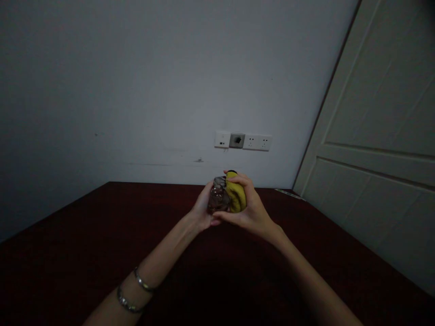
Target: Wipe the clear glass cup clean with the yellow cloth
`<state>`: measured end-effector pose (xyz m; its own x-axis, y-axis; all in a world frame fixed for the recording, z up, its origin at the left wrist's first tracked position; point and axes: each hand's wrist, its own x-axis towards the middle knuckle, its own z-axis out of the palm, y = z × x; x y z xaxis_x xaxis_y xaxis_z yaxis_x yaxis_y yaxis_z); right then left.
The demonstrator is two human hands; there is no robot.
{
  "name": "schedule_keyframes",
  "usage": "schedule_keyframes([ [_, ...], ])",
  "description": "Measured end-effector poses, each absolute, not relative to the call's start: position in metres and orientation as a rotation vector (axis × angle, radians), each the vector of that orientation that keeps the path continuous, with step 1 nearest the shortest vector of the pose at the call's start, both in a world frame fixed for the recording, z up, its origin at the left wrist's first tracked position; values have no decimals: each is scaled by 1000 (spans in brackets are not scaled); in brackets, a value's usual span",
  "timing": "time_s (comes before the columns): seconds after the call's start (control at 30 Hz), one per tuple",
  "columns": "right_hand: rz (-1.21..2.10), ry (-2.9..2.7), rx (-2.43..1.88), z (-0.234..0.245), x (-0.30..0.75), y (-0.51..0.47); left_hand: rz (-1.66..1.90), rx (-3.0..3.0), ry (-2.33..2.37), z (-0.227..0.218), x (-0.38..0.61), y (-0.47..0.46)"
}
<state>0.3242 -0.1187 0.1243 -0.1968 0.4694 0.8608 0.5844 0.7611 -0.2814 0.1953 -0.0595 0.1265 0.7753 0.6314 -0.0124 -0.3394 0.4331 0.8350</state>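
Over the dark red table, my left hand (201, 213) is closed around a clear, shiny, faceted object (218, 197) that looks like glass or plastic; its exact kind I cannot make out. My right hand (250, 204) grips a bunched yellow cloth (237, 197) with a dark spot at its top. The cloth presses against the right side of the clear object. My right thumb reaches across below both things towards the left palm. Fingers on the far side are partly hidden.
The dark red tabletop (102, 235) meets a pale wall (152, 90). Wall sockets (251, 142) sit just above the table's far edge. A panelled door (380, 136) stands along the right, with a thin flat strip (289, 194) at the table's back right corner.
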Motion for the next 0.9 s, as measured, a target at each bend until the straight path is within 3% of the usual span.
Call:
schedule_keyframes([
  [0.2,9,-1708,-791,128,321,-123,441,1367,341,125,179,-44],
  [0.37,246,-1524,-822,135,316,-125,863,1775,207,142,156,-35],
  [0.6,480,-1427,-822,145,312,-134,844,2198,222,162,147,-50],
  [0.9,351,-1619,-1006,146,314,-141,975,2493,258,161,152,-46],
])
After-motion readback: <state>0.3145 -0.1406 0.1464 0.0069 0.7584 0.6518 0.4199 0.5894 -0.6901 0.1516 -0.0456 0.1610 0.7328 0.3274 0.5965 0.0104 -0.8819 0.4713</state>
